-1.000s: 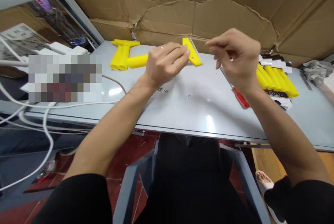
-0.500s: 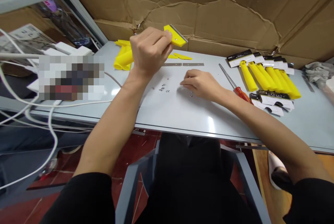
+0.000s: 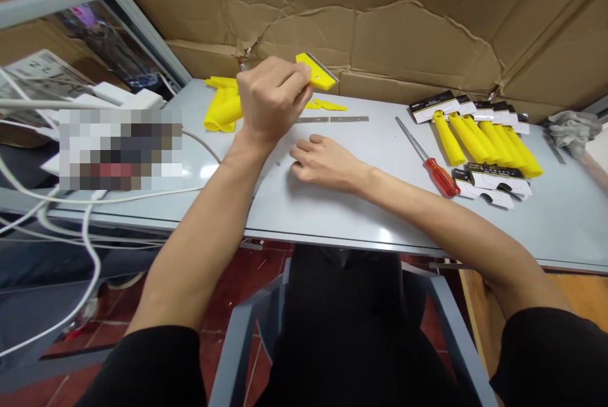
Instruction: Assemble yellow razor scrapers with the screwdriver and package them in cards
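Note:
In my left hand [image 3: 270, 100], raised over the back of the table, is a yellow scraper [image 3: 314, 71]. Its head, with a thin metal blade along the edge and a small screw, points up to the right; my closed fingers hide the handle. Low on the tabletop, my right hand [image 3: 325, 163] has its fingers curled down, and whatever lies at the fingertips is hidden. One small metal piece [image 3: 277, 163] shows just left of it. Behind the hands, flat metal blades [image 3: 349, 119] lie in a row, with yellow plastic pieces [image 3: 330, 105] beyond them.
A red-handled screwdriver [image 3: 441, 178] lies right of my right arm. Several yellow handles with cards [image 3: 484, 138] are lined up farther right, loose cards [image 3: 496, 179] before them. More yellow handles [image 3: 222, 109] sit back left. White cables [image 3: 90, 236] trail at left; cardboard [image 3: 380, 33] stands behind the table.
My right hand has slid left across the tabletop, and now covers the spot where several small screws lay. My left hand still holds the scraper up, almost unmoved.

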Motion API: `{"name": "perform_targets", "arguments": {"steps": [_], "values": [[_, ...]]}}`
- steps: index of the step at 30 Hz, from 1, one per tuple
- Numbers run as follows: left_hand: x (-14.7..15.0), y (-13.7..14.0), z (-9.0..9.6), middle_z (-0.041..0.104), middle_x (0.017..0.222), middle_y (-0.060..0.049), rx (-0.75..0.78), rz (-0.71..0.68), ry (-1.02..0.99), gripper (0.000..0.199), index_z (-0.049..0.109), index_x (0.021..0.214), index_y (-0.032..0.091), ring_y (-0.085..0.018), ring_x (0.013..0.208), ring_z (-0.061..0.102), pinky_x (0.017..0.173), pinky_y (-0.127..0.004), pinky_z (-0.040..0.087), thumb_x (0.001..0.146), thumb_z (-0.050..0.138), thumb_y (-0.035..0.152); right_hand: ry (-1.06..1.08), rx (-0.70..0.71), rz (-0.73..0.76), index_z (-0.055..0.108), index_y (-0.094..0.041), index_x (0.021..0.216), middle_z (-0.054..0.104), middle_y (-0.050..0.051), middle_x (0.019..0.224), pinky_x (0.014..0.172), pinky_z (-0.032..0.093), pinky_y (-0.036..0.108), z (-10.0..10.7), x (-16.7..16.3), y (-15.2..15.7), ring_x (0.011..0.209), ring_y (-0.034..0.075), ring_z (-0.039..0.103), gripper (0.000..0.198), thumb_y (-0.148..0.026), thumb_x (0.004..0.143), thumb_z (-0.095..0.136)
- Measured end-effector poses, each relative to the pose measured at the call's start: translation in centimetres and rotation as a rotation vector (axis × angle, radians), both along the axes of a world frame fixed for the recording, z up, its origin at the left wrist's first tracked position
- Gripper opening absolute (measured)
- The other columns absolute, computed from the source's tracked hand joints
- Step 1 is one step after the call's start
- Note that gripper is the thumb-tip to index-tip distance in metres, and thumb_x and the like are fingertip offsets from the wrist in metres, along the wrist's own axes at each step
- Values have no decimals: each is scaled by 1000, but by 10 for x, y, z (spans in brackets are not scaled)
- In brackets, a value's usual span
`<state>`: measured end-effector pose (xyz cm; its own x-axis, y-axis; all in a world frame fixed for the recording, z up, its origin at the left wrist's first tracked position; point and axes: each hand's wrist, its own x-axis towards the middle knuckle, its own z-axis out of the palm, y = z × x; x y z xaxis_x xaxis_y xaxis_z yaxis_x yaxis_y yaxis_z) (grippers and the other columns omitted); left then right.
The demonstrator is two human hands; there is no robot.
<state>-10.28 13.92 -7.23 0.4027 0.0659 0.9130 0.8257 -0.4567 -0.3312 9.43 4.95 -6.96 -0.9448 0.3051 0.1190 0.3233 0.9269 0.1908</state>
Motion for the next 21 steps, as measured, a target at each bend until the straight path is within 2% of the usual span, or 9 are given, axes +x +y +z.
{"name": "perform_targets", "arguments": {"steps": [3,5,7,9,11,14,18,21], "values": [[9,-5,-5,81,100,-1,-132,-48,-25,21,75,114,32,-18,92,69,75,-41,52,117,54,28,352,211,173,73,-12,99,68,5,103,83,32,20,8,45,-2,93,3,46,35,-14,109,40],[21,-11,-9,83,104,-3,-189,-104,-12,23,76,121,32,-21,101,77,78,-43,59,117,53,29,673,247,206,76,-18,116,70,2,110,83,41,15,20,80,-1,97,0,53,26,-17,106,52],[38,-21,-11,84,108,-5,-175,-155,71,25,75,126,29,-26,106,82,76,-44,63,115,53,26,921,71,57,78,-17,117,72,3,111,80,47,11,32,112,2,95,-3,60,23,-24,106,59],[57,-36,-11,85,117,-7,-45,-185,202,24,75,126,23,-27,107,85,71,-41,65,112,56,18,1092,-137,-163,80,-15,109,73,4,106,77,50,11,40,134,8,90,-2,64,25,-35,104,66],[76,-53,-10,86,118,-8,136,-204,320,21,77,116,18,-24,102,86,65,-34,64,108,59,9,1146,-273,-281,82,-15,102,74,5,103,77,52,13,41,147,13,91,0,67,29,-42,100,74],[96,-75,-7,87,117,-7,240,-231,419,22,79,109,17,-22,102,87,69,-31,68,106,61,5,1066,-334,-237,84,-17,98,76,4,107,84,55,16,34,151,16,98,2,71,25,-41,97,77],[102,-86,-6,87,119,-10,177,-340,419,21,81,111,15,-26,103,87,72,-35,71,104,64,4,987,-212,-155,84,-20,101,76,0,111,95,56,19,21,148,17,105,2,70,22,-38,102,71],[101,-85,-6,87,118,-10,173,-322,432,21,81,111,16,-26,102,88,72,-35,72,105,64,5,948,-74,-127,82,-22,104,75,-1,113,102,55,23,15,148,19,110,2,67,21,-36,104,67]]}}
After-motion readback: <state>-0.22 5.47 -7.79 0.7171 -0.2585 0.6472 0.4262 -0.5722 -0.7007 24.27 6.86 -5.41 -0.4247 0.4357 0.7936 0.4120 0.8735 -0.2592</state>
